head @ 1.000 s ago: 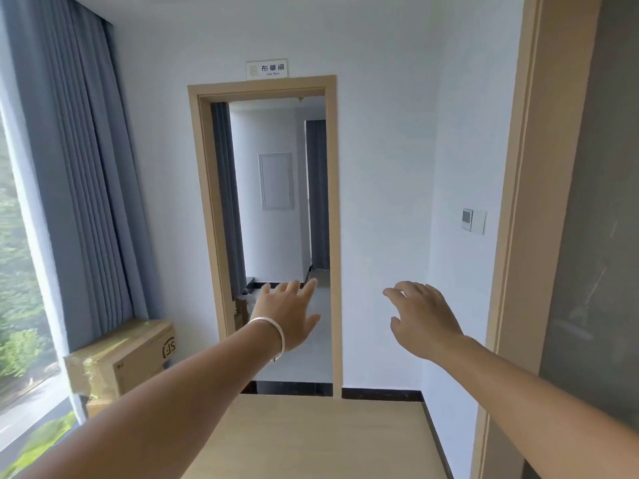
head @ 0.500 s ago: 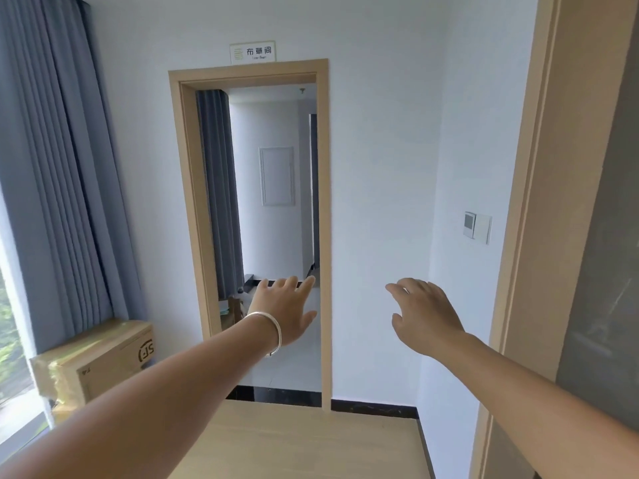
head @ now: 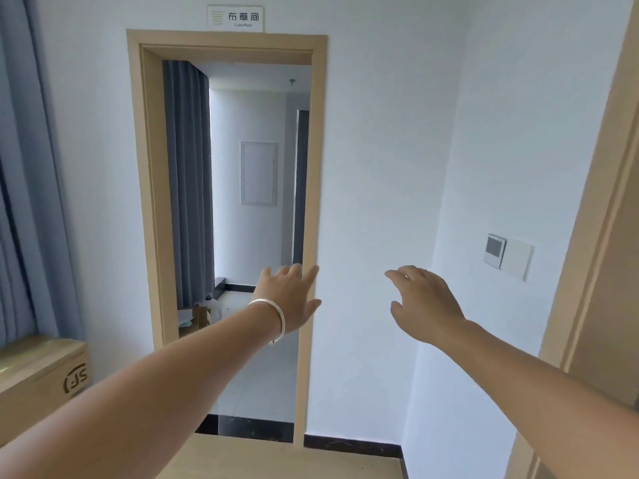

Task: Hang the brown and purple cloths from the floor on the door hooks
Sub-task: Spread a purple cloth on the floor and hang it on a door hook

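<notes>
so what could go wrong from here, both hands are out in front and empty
1. Neither cloth nor any hook is in view, so the search may head the wrong way; the open doorway is only a guess.
2. The left hand is raised close to the door frame and might knock it on the way through.
3. The cardboard box sits low on the left, where a turn could catch it.

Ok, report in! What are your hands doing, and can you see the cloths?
Left hand open, empty. Right hand open, empty. No cloths or hooks in view. Open doorway ahead.
</notes>
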Demonstrator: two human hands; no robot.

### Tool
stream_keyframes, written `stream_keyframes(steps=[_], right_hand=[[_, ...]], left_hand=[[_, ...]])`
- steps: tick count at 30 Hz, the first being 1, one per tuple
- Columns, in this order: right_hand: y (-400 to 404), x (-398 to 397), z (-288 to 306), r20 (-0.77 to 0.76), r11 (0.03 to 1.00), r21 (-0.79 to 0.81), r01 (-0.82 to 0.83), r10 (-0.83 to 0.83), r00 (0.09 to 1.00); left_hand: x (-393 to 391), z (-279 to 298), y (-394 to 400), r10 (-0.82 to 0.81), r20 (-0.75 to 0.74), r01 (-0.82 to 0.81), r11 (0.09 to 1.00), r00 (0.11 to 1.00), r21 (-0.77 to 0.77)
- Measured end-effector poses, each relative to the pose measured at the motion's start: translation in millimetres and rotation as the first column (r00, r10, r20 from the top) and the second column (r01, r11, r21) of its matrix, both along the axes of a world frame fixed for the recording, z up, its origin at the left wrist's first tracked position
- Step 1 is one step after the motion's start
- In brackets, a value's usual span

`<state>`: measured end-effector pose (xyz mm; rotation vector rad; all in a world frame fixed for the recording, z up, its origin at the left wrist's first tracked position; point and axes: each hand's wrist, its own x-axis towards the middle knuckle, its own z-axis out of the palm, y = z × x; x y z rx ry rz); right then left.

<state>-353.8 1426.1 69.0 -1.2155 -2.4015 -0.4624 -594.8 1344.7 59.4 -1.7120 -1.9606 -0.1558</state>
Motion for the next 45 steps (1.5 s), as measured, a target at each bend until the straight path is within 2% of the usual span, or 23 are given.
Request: stream_keyframes(steps=[7, 15, 19, 24, 31, 34, 45], right_hand=[[87.1, -70.9, 5.7, -0.004, 1.000, 0.017, -0.015, 0.015, 1.000], [168.2, -147.6, -12.6, 0.037, 0.995, -0.007, -0.098, 0.098, 0.995], [211.6, -208.4, -23.5, 0.040, 0.979, -0.018, -0.201, 0.202, 0.979], [262.3, -293.3, -33.5, 0.053, 0.924, -0.022, -0.381, 0.382, 0.923], [308.0, -413.6, -36.6, 0.015, 0.768, -0.036, -0.640, 0.640, 0.768], [306.4, -462.6, -53.0, 0.066, 0.678, -0.057, -0.733, 0.735, 0.674], [218.8, -641.8, -107.8, 0.072, 0.367, -0.160, -0.916, 0.930, 0.360]], left_hand=[[-69.1, -0.5, 94.1, 0.009, -0.015, -0.008, 1.000, 1.000, 0.026], [-139.6, -21.4, 146.4, 0.094, 0.015, -0.094, 0.995, 0.995, -0.019], [-186.0, -35.7, 163.7, 0.180, 0.021, -0.179, 0.984, 0.983, -0.021], [-246.7, -46.7, 172.5, 0.382, 0.022, -0.381, 0.924, 0.924, -0.042], [-311.9, -43.7, 162.2, 0.628, -0.001, -0.628, 0.777, 0.778, -0.048], [-328.9, -53.7, 149.5, 0.709, 0.014, -0.706, 0.704, 0.705, -0.078], [-443.3, -108.0, 47.3, 0.891, 0.062, -0.882, 0.454, 0.449, -0.130]])
